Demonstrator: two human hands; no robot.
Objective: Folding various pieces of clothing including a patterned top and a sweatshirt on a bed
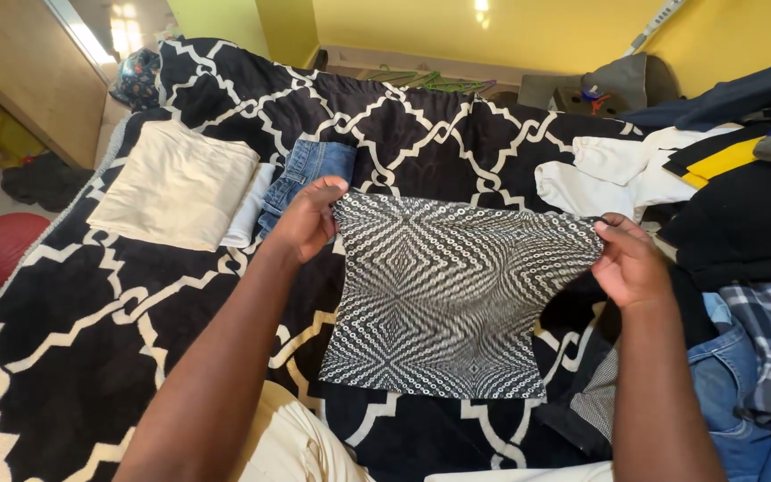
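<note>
The patterned black-and-white cloth (443,299) is hanging flat over the black-and-white bedspread (91,303) — the left hand (307,219) is pinching its upper left corner with fingers closed on the fabric, and the right hand (628,261) is gripping the upper right corner the same way. Folded cream fabric (176,183) and folded jeans (307,174) are lying just beyond the left hand — a heap of clothes (725,205) is sitting at the right.
</note>
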